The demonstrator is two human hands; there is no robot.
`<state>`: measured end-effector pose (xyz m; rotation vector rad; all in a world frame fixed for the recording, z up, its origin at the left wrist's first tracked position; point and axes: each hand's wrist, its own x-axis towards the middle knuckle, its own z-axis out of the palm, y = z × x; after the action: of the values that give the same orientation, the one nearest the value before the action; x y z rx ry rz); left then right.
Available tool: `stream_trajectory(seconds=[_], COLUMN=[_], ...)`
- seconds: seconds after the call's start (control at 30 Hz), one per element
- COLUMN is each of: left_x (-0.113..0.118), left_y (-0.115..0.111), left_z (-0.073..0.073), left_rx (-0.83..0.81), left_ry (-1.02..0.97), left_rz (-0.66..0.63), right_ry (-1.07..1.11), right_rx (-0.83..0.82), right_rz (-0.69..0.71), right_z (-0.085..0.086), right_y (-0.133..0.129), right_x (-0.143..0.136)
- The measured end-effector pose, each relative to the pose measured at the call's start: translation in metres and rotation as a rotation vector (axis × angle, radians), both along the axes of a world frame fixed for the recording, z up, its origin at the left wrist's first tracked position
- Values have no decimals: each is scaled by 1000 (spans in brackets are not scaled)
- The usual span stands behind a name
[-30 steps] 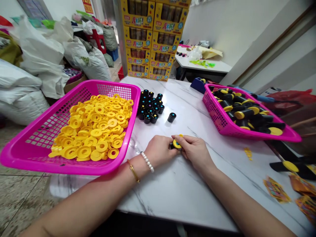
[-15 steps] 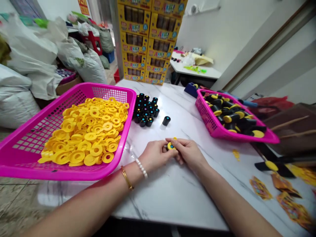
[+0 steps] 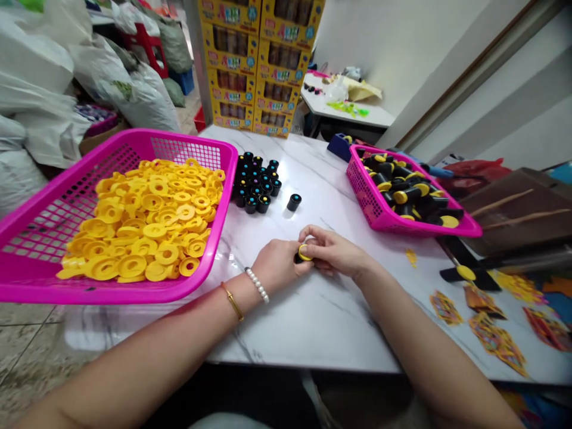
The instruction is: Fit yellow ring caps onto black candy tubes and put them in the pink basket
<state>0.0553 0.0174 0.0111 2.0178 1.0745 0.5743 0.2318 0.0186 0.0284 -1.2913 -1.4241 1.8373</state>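
Observation:
My left hand (image 3: 279, 262) is closed around a small black plastic cylinder with a yellow cap (image 3: 305, 252) on its upper end. On that cap press the fingers of my right hand (image 3: 333, 253), with the thumb over its edge. Most of the black body is hidden by my fingers. Beyond my hands one black cylinder (image 3: 294, 202) with a blue dot stands upright, apart from a cluster of several black cylinders (image 3: 257, 182) with coloured dots. To the left, a pink basket (image 3: 214, 238) holds a heap of yellow ring-shaped caps (image 3: 156, 229).
At the right stands a pink basket (image 3: 379, 217) of black cylinders with yellow ends. Stacked yellow boxes (image 3: 254, 71) rise at the table's back edge. Printed packets (image 3: 496, 339) and a loose capped piece (image 3: 467, 273) lie at the right. White sacks (image 3: 120, 89) crowd the far left.
My right hand has shifted its fingers onto the yellow cap, which now faces another way and covers the blue dot. The whole view has tilted down slightly.

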Motion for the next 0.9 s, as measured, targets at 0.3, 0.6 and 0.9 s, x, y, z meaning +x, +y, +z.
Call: stream_trajectory(seconds=[0.3, 0.6, 0.9], left_x=[-6, -5, -3], left_y=[4, 3, 7], left_z=[5, -6, -11], left_rx=[-1, -3, 4], left_ry=[-65, 18, 26], left_rz=[-60, -14, -2], right_ry=[-386, -945, -937], right_rx=[426, 1042, 1108], right_rz=[-34, -714, -329], right_z=[15, 89, 121], right_y=[-22, 20, 67], right_x=[-11, 72, -23])
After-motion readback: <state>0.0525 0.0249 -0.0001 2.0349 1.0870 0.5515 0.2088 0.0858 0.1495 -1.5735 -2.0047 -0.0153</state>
